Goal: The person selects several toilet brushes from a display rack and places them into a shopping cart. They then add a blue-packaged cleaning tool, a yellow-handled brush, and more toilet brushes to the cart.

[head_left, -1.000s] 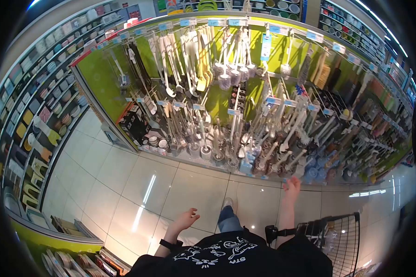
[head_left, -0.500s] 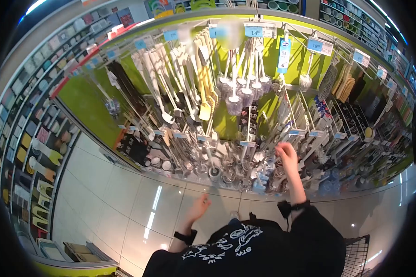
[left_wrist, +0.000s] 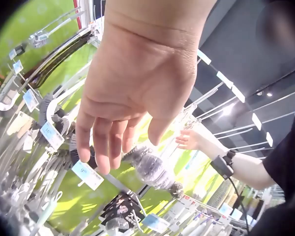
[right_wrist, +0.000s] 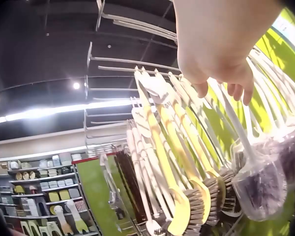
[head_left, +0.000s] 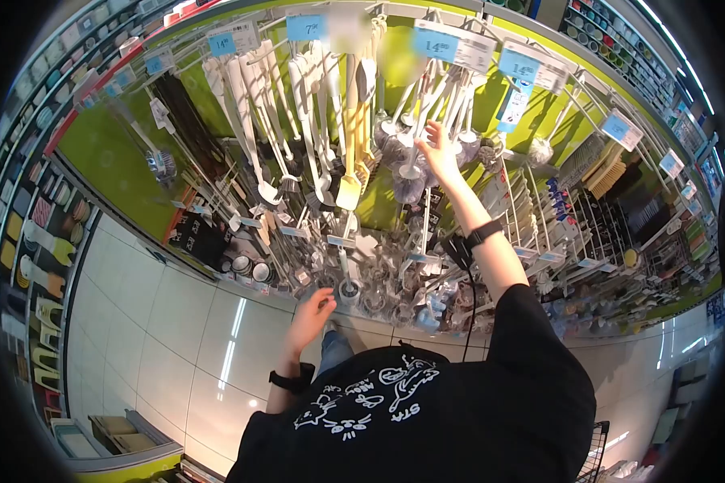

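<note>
My right hand (head_left: pixel 441 154) is raised to a row of hanging white-handled brushes (head_left: pixel 411 171), their round grey-purple heads wrapped in clear plastic. In the right wrist view the fingers (right_wrist: pixel 237 92) hang bent right at the white handle of one wrapped brush (right_wrist: pixel 260 189); in the head view they look spread. My left hand (head_left: pixel 308 318) is lower, in front of the rack's bottom part, its fingers loosely bent and holding nothing. Seen in the left wrist view, that hand (left_wrist: pixel 137 83) has its fingers pointing down, apart from the goods behind.
Yellow brushes (head_left: pixel 350 191) and white-handled brushes (head_left: pixel 266 189) hang left of the wrapped ones. Price tags (head_left: pixel 455 47) stick out on hook ends along the top. Below are more packed goods (head_left: pixel 370 294). A cart (head_left: pixel 594 452) stands behind at the right.
My right hand has risen from low by the rack up to the wrapped brushes. My left hand has lifted a little toward the rack, which now appears closer.
</note>
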